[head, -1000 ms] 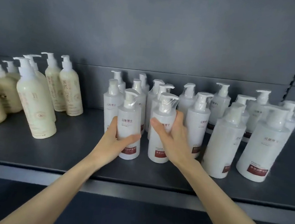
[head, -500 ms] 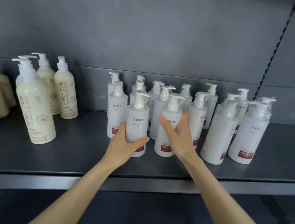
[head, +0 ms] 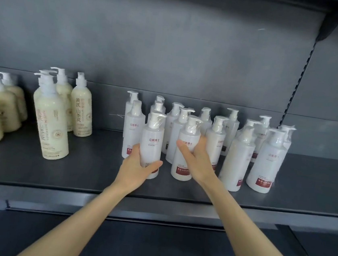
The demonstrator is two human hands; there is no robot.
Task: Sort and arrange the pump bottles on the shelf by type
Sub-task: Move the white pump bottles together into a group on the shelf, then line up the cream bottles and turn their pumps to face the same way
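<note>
The view had swung left since the earlier frame, while both hands stayed on the same two front bottles. The left hand (head: 136, 167) grasped the base of one white bottle (head: 151, 144) standing on the shelf (head: 87, 173). Just to its right, the right hand (head: 197, 160) wrapped a second bottle (head: 183, 167). More white bottles (head: 265, 160) crowded behind them; cream bottles (head: 50, 122) stood well left of the left hand.
</note>
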